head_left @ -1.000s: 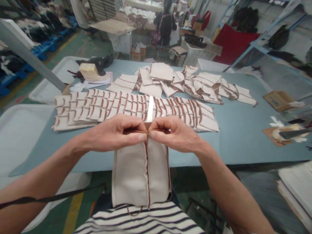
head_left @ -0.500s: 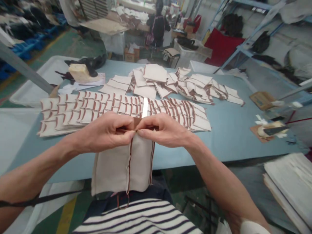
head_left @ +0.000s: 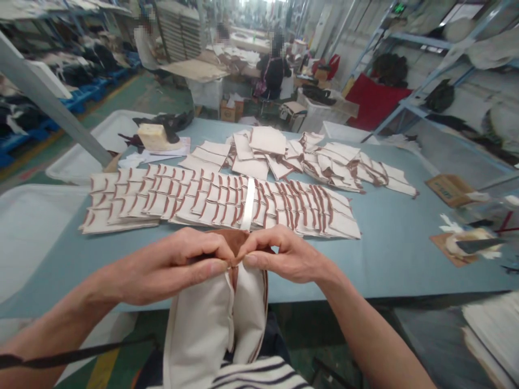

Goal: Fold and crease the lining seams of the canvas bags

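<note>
A cream fabric piece (head_left: 198, 324) with a brown inner side hangs between my hands in front of my striped shirt. My left hand (head_left: 174, 265) pinches its upper edge near the middle seam. Right beside it, my right hand (head_left: 284, 254) is closed on the same edge, thumb against fingertips. The fabric folds inward below the fingers, and its lower end drops out of view. Just beyond my hands, a long overlapping row of cream pieces with brown edging (head_left: 211, 197) lies on the blue table (head_left: 389, 248), with a white strip (head_left: 248, 205) across it.
A loose heap of similar pieces (head_left: 267, 141) lies behind the row. A yellowish block (head_left: 156, 137) sits at the back left, and a small cardboard box (head_left: 448, 189) at the right. Stacked sheets (head_left: 492, 329) stand at the lower right. People work in the background.
The fabric's upper edge has parted more, showing its brown inside, and its front now folds inward at the seam. Both hands still pinch it and appear lower as the view tilted up.
</note>
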Demonstrator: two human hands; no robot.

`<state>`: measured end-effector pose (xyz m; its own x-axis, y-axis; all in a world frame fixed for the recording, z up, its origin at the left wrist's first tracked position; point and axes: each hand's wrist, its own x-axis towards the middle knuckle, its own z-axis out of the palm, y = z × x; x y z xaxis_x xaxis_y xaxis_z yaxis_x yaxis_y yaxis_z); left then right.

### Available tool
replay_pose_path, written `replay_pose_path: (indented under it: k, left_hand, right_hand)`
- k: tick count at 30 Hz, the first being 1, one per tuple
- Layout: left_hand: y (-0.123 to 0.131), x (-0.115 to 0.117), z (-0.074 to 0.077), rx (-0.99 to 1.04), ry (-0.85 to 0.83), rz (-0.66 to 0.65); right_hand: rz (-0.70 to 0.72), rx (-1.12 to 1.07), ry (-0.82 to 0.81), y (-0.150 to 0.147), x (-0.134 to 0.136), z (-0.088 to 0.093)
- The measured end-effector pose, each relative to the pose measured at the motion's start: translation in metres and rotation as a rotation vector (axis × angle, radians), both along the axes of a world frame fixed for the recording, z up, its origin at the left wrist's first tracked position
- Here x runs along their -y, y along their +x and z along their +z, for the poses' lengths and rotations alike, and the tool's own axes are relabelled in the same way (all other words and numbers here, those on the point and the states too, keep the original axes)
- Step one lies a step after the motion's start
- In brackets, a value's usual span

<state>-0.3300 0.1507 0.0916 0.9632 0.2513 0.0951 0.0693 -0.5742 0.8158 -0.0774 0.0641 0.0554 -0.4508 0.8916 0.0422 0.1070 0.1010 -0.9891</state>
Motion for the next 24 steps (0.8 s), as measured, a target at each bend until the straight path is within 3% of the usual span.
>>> replay_pose_path:
  k: [7, 13, 17, 24]
  left_hand:
    - [0.007, 0.006, 0.006, 0.046, 0.209, 0.151]
    - [0.005, -0.022, -0.013, -0.002, -0.099, 0.228]
    - [0.003, -0.024, -0.024, 0.024, -0.159, 0.272]
    - [0.025, -0.003, -0.008, -0.003, -0.290, 0.056]
  right_hand:
    - [-0.101, 0.142, 0.157, -0.017, 0.002, 0.021]
    - [-0.291, 0.221, 0.385, -0.003, 0.015, 0.026]
    - [-0.395, 0.337, 0.352, 0.024, 0.018, 0.006]
    - [-0.381, 0.344, 0.220, 0.019, 0.004, -0.047]
